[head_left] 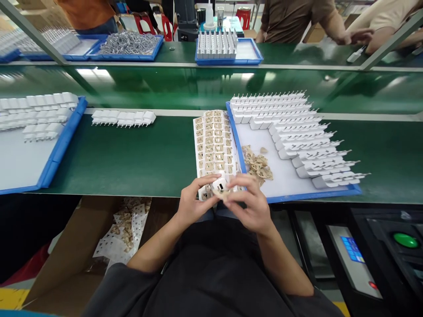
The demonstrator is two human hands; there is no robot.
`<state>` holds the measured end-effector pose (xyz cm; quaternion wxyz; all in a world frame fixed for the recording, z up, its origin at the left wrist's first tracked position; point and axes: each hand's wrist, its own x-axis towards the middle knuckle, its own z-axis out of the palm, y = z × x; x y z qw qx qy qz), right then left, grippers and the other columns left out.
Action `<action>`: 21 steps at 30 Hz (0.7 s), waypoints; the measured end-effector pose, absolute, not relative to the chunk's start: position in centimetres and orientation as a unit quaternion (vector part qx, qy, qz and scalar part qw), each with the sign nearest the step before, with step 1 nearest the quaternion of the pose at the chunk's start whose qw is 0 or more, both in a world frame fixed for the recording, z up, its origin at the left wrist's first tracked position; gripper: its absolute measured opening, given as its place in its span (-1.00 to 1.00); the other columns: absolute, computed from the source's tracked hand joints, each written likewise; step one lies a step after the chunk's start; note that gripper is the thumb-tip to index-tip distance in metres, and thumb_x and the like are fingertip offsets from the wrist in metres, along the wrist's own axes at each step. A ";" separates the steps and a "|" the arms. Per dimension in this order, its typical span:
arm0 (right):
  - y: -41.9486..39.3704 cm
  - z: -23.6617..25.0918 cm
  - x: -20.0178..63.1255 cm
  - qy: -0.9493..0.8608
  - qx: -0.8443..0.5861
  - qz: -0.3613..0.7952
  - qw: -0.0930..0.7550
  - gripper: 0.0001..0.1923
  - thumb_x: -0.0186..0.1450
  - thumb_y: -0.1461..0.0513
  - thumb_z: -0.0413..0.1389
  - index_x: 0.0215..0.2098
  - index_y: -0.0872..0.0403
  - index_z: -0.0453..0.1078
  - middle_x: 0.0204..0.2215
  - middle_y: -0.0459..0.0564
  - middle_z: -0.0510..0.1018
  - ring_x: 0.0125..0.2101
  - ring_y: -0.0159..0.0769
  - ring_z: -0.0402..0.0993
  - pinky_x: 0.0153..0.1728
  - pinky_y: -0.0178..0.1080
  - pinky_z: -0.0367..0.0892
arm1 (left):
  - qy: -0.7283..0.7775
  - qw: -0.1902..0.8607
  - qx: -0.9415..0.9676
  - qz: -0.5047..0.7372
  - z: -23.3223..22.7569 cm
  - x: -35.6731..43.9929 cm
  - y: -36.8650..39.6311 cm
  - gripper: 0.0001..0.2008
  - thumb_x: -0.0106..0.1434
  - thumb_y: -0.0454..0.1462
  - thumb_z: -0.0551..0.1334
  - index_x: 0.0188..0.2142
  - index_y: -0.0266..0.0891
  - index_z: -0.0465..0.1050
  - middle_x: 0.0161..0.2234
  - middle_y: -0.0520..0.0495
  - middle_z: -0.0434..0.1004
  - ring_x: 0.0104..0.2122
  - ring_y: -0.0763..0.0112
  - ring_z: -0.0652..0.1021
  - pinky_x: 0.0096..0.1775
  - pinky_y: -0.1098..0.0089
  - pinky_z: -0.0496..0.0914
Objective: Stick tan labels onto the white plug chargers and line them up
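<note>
My left hand (193, 200) grips a white USB charger (218, 183) between thumb and fingers, its face with dark port openings turned up. Close against it, my right hand (253, 204) pinches a small tan sticker piece (222, 194) at the charger's near edge; motion blurs the fingertips. Beneath both hands lies a white sheet of tan die-cut stickers (214, 141), its near end partly covered. To the right, a blue-rimmed tray (310, 196) holds rows of white chargers (287, 127) with pins up, plus a loose heap of tan pieces (257, 165).
A short row of chargers (124, 118) lies left of the sheet, with another blue tray (61, 147) beyond. Below the bench edge stands a cardboard box (71, 246) with discarded sheets. Across a green divider, co-workers and more trays (249, 48) are visible.
</note>
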<state>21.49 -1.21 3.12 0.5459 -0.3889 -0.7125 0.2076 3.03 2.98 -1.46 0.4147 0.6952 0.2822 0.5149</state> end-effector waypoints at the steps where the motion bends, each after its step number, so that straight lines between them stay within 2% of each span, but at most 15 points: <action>1: -1.2 3.1 22.0 -0.719 -0.351 0.229 0.554 -0.87 0.27 0.34 0.21 -0.27 -0.03 0.48 -0.22 -0.03 0.59 -0.10 -0.17 0.50 -0.04 -0.04 0.43 | 0.304 0.423 0.684 0.510 -1.4 2.8 3.1 -0.56 0.20 -0.36 0.41 0.06 -0.13 0.42 0.07 -0.17 0.57 0.10 0.16 0.57 0.14 0.16 0.48; 3: -1.0 2.4 23.5 -0.674 -0.351 0.266 0.593 -0.88 0.30 0.32 0.18 -0.24 -0.03 0.46 -0.32 -0.07 0.58 -0.21 -0.22 0.54 -0.14 -0.10 0.48 | 0.343 0.423 0.676 0.496 -1.1 2.3 3.4 -0.59 0.23 -0.32 0.39 0.06 -0.15 0.43 0.06 -0.17 0.57 0.08 0.18 0.57 0.12 0.20 0.48; 5: -0.4 1.2 25.7 -0.592 -0.478 0.227 0.608 -0.87 0.32 0.29 0.17 -0.17 -0.03 0.45 -0.33 -0.07 0.58 -0.25 -0.24 0.55 -0.17 -0.13 0.49 | 0.380 0.395 0.690 0.474 -0.8 1.5 4.2 -0.61 0.25 -0.27 0.37 0.07 -0.15 0.44 0.04 -0.13 0.58 0.04 0.23 0.59 0.10 0.24 0.49; 6: 0.1 0.5 27.0 -0.563 -0.562 0.180 0.579 -0.84 0.31 0.24 0.18 -0.12 -0.02 0.46 -0.27 -0.03 0.59 -0.22 -0.21 0.55 -0.13 -0.10 0.48 | 0.401 0.371 0.701 0.458 -0.7 1.1 4.9 -0.63 0.26 -0.24 0.36 0.06 -0.15 0.45 0.02 -0.12 0.59 0.01 0.25 0.60 0.07 0.27 0.50; 8: 1.4 -1.0 29.1 -0.576 -0.662 0.086 0.471 -0.75 0.31 0.13 0.18 -0.07 0.01 0.48 -0.14 0.07 0.60 -0.08 -0.09 0.52 0.03 0.04 0.41 | 0.447 0.311 0.724 0.424 -0.8 0.0 7.1 -0.65 0.27 -0.18 0.33 0.04 -0.15 0.46 -0.02 -0.09 0.60 -0.07 0.28 0.61 -0.03 0.32 0.52; 9: 1.9 -1.7 30.0 -0.586 -0.684 0.036 0.433 -0.71 0.30 0.09 0.16 -0.07 0.03 0.49 -0.06 0.13 0.57 0.00 -0.01 0.48 0.09 0.11 0.36 | 0.473 0.277 0.733 0.402 -0.8 -0.6 8.5 -0.66 0.28 -0.15 0.32 0.02 -0.15 0.47 -0.04 -0.08 0.60 -0.10 0.28 0.61 -0.08 0.33 0.53; 11: 2.7 -2.6 30.9 -0.592 -0.699 -0.020 0.401 -0.65 0.32 0.05 0.11 -0.05 0.07 0.50 0.02 0.20 0.52 0.06 0.04 0.44 0.11 0.12 0.33 | 0.532 0.205 0.744 0.348 -1.0 -2.0 12.3 -0.66 0.28 -0.09 0.30 0.00 -0.15 0.48 -0.06 -0.08 0.60 -0.13 0.26 0.61 -0.14 0.34 0.51; 16: 2.3 -3.1 30.9 -0.609 -0.680 -0.050 0.406 -0.66 0.37 0.07 0.05 -0.05 0.08 0.51 -0.04 0.17 0.54 0.00 -0.04 0.49 0.07 0.01 0.39 | 0.645 0.047 0.727 0.232 -1.0 -5.1 23.4 -0.64 0.32 -0.09 0.23 0.02 -0.21 0.48 0.02 -0.17 0.57 0.05 0.10 0.51 0.05 0.24 0.38; 21: 2.0 -3.1 31.0 -0.621 -0.672 -0.048 0.401 -0.71 0.38 0.09 0.04 -0.11 0.05 0.51 -0.10 0.12 0.56 -0.06 -0.08 0.51 -0.04 -0.05 0.44 | 0.679 0.010 0.699 0.225 -0.5 -5.9 30.4 -0.67 0.31 -0.16 0.22 -0.08 -0.40 0.49 -0.04 -0.37 0.56 0.16 -0.13 0.34 0.17 0.00 0.16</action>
